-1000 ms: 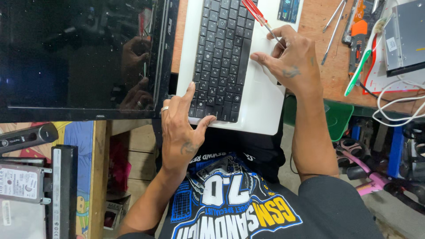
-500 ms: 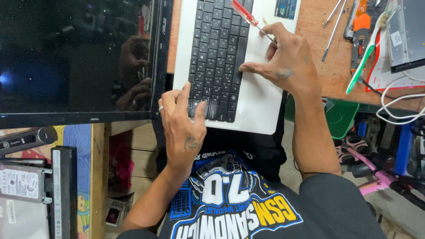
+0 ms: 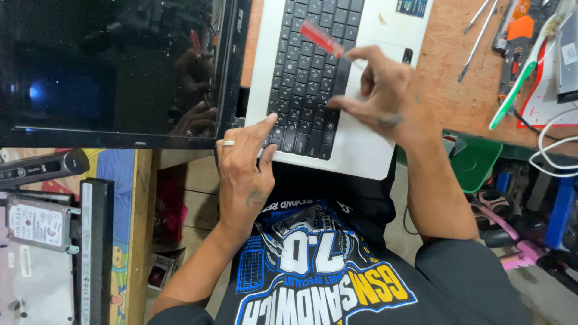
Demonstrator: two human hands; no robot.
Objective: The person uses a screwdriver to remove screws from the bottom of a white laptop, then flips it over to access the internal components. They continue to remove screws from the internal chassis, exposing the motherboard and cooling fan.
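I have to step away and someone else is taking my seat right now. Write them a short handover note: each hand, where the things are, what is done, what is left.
Left hand: no grip on anything, fingertips resting on the near left corner of the black keyboard.
Right hand: pinching a red-handled screwdriver above the keyboard's right side.
Things: the white laptop lies open, overhanging the wooden bench; its dark screen is to the left. Spare tools lie on the bench at the far right.
Done: nothing visibly removed; the keyboard sits in its frame.
Left: cannot tell from this view whether any clips or screws are freed; check before prying.
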